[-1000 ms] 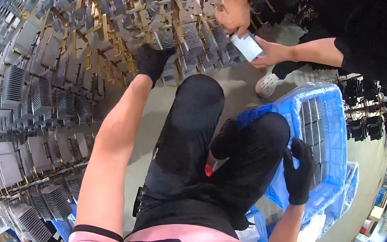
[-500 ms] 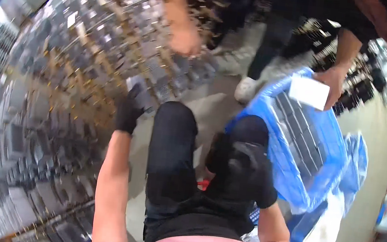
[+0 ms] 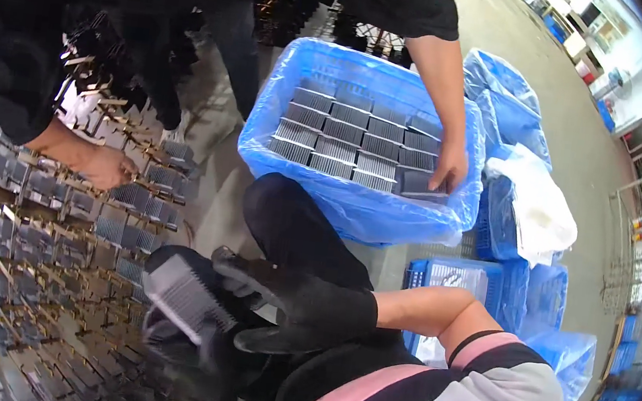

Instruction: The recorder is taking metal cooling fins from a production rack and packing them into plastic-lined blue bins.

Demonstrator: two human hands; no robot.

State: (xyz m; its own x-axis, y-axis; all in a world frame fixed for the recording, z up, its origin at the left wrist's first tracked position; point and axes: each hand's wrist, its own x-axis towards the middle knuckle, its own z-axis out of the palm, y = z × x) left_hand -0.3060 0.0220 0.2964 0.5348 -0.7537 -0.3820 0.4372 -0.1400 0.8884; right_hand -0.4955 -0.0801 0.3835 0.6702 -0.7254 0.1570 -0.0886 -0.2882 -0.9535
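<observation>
A grey finned heat sink (image 3: 192, 301) is held at a tilt over my lap by my left hand (image 3: 193, 361), which wears a black glove and is partly blurred. Just to its right, my black-gloved right hand (image 3: 308, 303) has its thumb and fingers apart, with nothing between them. Its fingertips point toward the heat sink; whether they touch it I cannot tell. Beyond my knees stands a blue crate (image 3: 350, 220) lined with clear blue plastic. Rows of similar finned heat sinks (image 3: 337, 130) lie inside.
To the left, a rack (image 3: 55, 208) with gold-coloured hooks carries many heat sinks. A co-worker's left hand (image 3: 449, 168) reaches into the crate; the right hand (image 3: 109, 166) is at the rack. More blue crates (image 3: 495, 222) and a white bag (image 3: 536, 207) stand at right.
My view has swung right. My left hand has come from the rack to my lap with the heat sink; my right hand has moved off my knee toward it. The co-worker's hand has lowered into the crate.
</observation>
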